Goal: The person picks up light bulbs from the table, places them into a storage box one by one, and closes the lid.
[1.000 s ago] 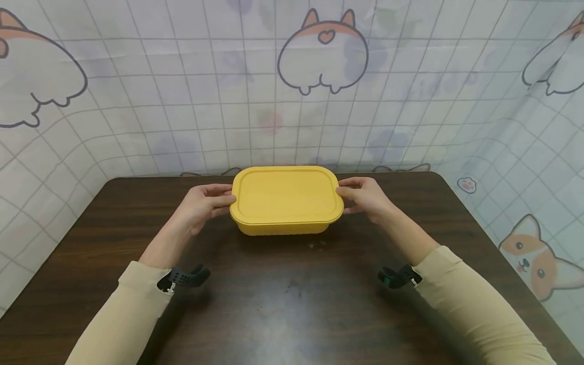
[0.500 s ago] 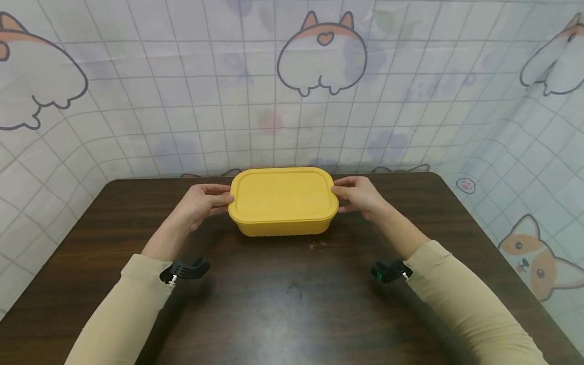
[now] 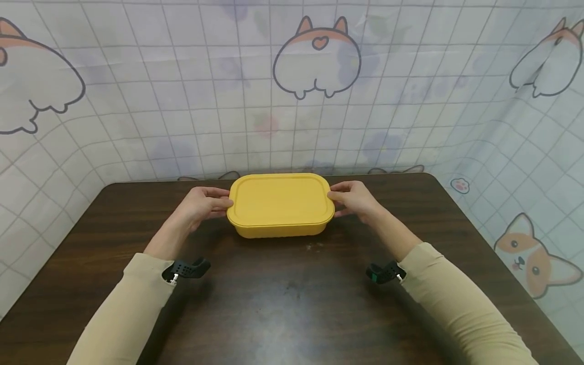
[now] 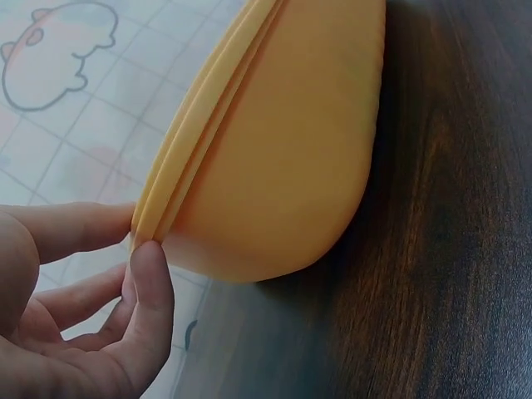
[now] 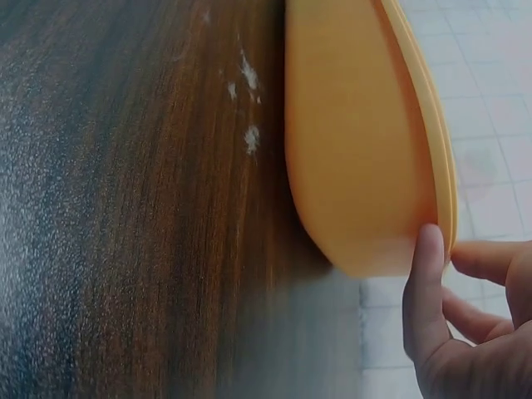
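A yellow food container (image 3: 280,231) with a flat yellow lid (image 3: 280,199) stands near the far edge of the dark wooden table. In the head view, my left hand (image 3: 201,205) is at the lid's left end and my right hand (image 3: 358,200) at its right end. Seen from the left wrist, thumb and forefinger pinch the lid's rim (image 4: 187,158) at the corner. The right wrist view has that thumb pressed under the rim (image 5: 440,158), with the forefinger on its far side. The lid covers whatever is inside.
A wall cloth (image 3: 269,101) with a tile and corgi print rises right behind the table's far edge and along its sides. Pale smudges (image 5: 252,137) mark the wooden tabletop (image 3: 274,294) just in front of the container. Dark wrist straps (image 3: 385,272) hang below both cuffs.
The lid's right end has come leftward with my right hand and overhangs the box less. My left hand has barely moved. The head view has shifted slightly.
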Demonstrator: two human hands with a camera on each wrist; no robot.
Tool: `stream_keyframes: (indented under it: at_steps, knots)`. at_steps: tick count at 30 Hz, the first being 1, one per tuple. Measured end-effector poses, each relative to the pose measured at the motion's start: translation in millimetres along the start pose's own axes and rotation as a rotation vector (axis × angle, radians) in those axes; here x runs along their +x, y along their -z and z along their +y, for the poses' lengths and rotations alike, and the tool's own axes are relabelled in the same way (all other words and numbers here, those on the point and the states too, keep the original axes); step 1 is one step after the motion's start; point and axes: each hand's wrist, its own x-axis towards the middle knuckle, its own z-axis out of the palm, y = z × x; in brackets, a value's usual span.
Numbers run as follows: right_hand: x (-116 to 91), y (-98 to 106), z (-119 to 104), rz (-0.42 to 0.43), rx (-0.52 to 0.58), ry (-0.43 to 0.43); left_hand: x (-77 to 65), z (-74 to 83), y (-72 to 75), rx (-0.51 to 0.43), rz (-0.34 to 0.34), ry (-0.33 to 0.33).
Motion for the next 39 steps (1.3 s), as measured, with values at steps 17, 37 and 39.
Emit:
stream_keyframes:
  at_steps: [17, 37, 39]
  knots:
    - [1.6, 2.0, 0.6, -0.053, -0.005, 0.042, 2.9, -7.8, 0.9, -0.006, -0.063, -0.034]
    - [-8.7, 15.8, 13.3, -0.099, -0.037, 0.045, -3.8, -23.3, -9.4, -0.105, -0.134, -0.022]
    - [-10.5, 16.2, 15.2, -0.102, -0.033, 0.051, -4.6, -24.9, -8.8, -0.092, -0.133, -0.030]
